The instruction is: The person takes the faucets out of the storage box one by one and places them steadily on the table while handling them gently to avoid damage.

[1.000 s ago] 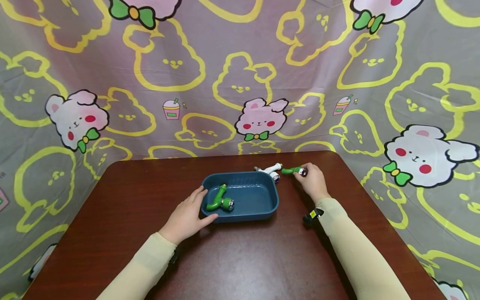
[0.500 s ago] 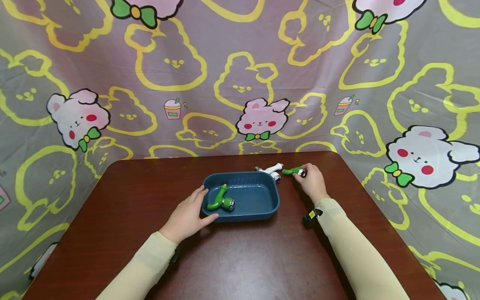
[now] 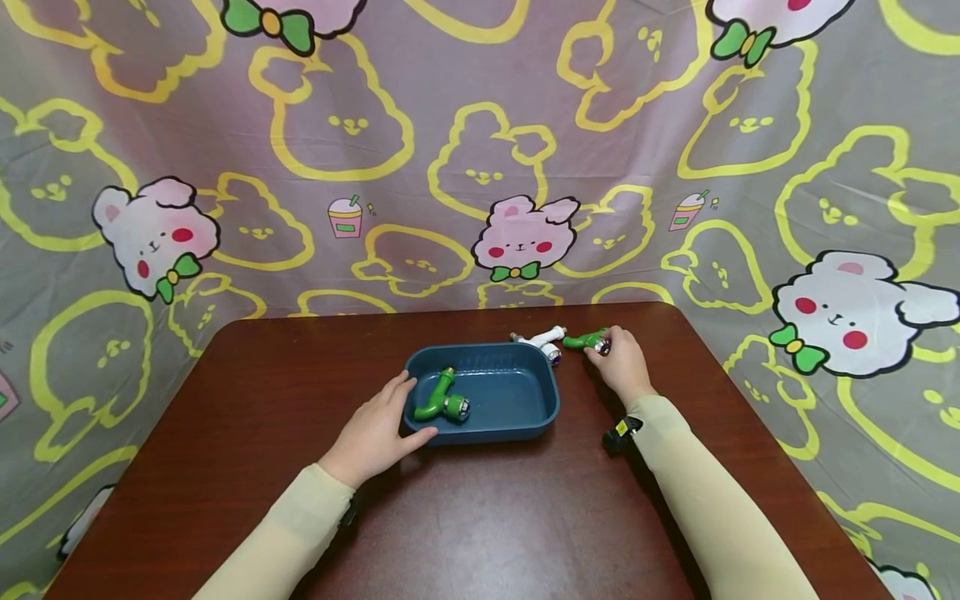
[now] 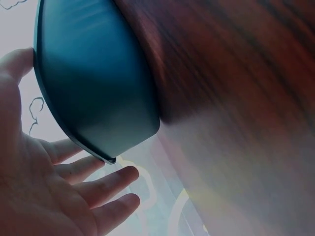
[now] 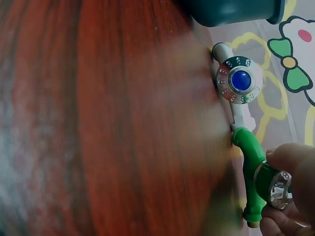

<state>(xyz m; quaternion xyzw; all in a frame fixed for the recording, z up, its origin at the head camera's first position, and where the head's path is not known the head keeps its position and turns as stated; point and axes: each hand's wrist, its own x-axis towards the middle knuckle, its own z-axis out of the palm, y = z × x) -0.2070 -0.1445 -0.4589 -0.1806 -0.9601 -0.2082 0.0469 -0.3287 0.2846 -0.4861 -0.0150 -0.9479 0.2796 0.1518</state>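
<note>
At the left end of a dark blue plastic basin [image 3: 517, 431], my left hand [image 3: 369, 429] rests with its fingers spread and fairly straight. In the left wrist view its thumb and some fingertips touch the basin's rim [image 4: 55, 115]. Inside the basin, on the left, lies a green faucet [image 3: 438, 400] with a chrome-ended knob. Beyond the basin's right end, my right hand [image 3: 624, 367] pinches the knob of a second green faucet [image 5: 251, 162] between thumb and fingers. Beside that faucet lies a white faucet [image 3: 543, 339], whose round knob has a blue centre [image 5: 241, 80].
The brown wooden table [image 3: 480, 517] has rounded far corners. A patterned cloth [image 3: 420, 200] hangs behind it and along the sides. The white faucet sits close to the basin's far right corner.
The green faucet in my right hand has turned a little, so more of its body shows. That hand has shifted slightly left. My left hand and the basin look unmoved.
</note>
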